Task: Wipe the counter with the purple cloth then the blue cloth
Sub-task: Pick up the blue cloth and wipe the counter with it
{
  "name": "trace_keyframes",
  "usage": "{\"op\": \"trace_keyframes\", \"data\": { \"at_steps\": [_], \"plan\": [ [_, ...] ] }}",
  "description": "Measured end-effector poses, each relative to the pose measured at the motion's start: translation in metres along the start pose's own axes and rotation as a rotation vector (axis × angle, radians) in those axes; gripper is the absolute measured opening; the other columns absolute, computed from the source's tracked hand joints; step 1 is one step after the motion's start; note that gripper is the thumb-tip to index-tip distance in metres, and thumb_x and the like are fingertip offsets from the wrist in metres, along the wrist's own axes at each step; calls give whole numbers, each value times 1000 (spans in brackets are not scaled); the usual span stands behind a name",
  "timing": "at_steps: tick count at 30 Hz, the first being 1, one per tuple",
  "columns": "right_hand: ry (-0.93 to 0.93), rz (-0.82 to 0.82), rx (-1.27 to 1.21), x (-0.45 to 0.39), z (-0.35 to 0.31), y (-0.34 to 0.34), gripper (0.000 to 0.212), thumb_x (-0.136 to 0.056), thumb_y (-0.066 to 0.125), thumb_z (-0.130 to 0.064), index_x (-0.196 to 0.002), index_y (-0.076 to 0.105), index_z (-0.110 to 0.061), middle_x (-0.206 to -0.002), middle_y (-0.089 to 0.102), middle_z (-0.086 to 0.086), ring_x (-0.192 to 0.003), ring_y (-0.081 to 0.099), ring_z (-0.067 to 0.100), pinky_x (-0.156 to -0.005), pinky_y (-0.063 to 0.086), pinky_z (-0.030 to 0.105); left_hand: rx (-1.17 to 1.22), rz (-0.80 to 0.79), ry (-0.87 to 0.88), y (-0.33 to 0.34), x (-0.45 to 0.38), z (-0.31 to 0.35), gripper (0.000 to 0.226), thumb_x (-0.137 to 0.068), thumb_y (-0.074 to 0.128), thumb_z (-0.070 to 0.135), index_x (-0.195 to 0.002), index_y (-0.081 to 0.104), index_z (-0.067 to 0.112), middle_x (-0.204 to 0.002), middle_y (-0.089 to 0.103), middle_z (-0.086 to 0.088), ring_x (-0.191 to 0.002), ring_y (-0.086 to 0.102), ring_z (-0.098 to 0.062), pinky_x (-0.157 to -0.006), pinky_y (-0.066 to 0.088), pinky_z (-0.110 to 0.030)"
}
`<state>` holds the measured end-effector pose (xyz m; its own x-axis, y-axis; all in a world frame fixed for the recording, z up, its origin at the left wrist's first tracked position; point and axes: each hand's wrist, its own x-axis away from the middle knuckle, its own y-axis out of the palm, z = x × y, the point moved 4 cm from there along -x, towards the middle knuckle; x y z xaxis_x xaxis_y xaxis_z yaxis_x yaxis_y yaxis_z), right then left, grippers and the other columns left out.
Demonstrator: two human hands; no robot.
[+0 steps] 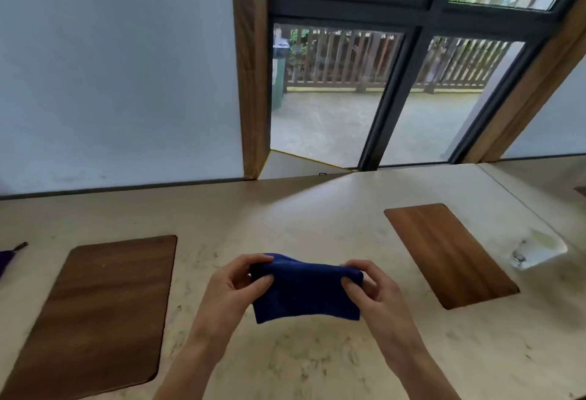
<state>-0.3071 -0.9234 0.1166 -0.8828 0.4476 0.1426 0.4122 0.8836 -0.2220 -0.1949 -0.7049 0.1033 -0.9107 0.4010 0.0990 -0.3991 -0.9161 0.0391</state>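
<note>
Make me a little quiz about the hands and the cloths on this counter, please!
1. True or false: both hands grip the blue cloth.
2. Where is the purple cloth? A) far left edge of the counter B) on the right wooden board C) in the right hand
3. Fill in: the left hand pinches the cloth's ____ corner.

Key: 1 true; 2 A; 3 upper left

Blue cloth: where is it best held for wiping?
Judging from its pose, along the top folded edge of the blue cloth, where the left hand and right hand pinch its corners; it hangs folded, so one palm flat on top would do.
</note>
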Motion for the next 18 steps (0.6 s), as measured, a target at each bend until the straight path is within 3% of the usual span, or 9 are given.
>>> {"op": "trace_keyframes", "data": {
  "at_steps": [5,9,12,15,18],
  "plan": [
    [161,-66,-44,-41,65,9,18,-99,62,-9,-100,69,-26,-100,80,4,-97,76,19,-85,57,39,-12,42,-174,10,-22,-67,40,-89,67,1,-103,77,36,-107,78,8,-99,73,-15,-78,60,-25],
    [248,-126,37,-86,122,21,21,-97,61,-5,-100,68,-24,-95,80,-3,-92,75,13,-68,55,18,-30,137,-301,18,-50,-132,43,-87,64,-3,-107,75,33,-106,78,9,-105,70,-24,-81,60,-27],
    [267,-186,105,-118,156,32,31,-96,58,-3,-103,66,-31,-101,75,-13,-92,71,-1,-68,53,11,-24,162,-360,26,-73,-173,50,-89,59,-6,-112,71,36,-121,72,3,-109,69,-21,-88,61,-35],
    [250,-258,190,-136,186,41,48,-93,52,3,-112,62,-39,-119,65,-19,-107,65,2,-81,56,16,-76,143,-404,31,-85,-206,52,-91,58,-3,-123,66,37,-131,63,1,-119,63,-23,-102,55,-48],
    [261,-368,324,-133,212,46,57,-91,51,4,-128,57,-38,-136,57,-15,-125,54,10,-108,47,31,-284,80,-392,33,-83,-228,52,-90,60,-1,-131,57,32,-137,48,10,-132,51,-16,-112,45,-30]
  ]
}}
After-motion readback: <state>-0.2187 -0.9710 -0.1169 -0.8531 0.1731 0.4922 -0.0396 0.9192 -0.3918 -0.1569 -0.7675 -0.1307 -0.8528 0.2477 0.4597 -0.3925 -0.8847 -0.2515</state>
